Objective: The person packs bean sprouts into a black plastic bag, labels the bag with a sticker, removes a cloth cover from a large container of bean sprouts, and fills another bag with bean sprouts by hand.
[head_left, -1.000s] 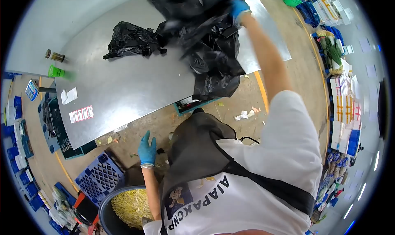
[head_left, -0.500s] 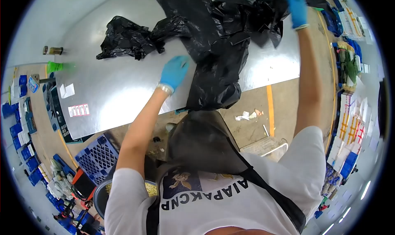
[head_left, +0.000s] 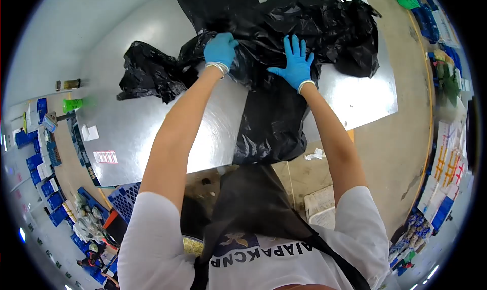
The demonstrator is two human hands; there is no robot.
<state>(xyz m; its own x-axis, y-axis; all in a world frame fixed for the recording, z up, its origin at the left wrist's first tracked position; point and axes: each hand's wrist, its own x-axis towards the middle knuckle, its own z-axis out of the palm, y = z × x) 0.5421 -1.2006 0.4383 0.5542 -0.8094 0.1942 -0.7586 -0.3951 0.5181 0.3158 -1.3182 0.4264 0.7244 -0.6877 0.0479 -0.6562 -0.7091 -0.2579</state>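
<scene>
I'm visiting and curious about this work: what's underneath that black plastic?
The metal table shows around the black plastic and supports it. Anything else beneath is covered, so I can't tell.

Single head-worn camera, wide round field with black corners, is looking forward and steeply down past the wearer's white printed shirt [head_left: 253,276], showing the blue-gloved left hand [head_left: 220,51] and blue-gloved right hand [head_left: 295,69] at close range over a broad silver metal table [head_left: 122,122].

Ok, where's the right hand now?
The right hand is spread on the black plastic, right of centre in the head view, with the left hand to its left.
</scene>
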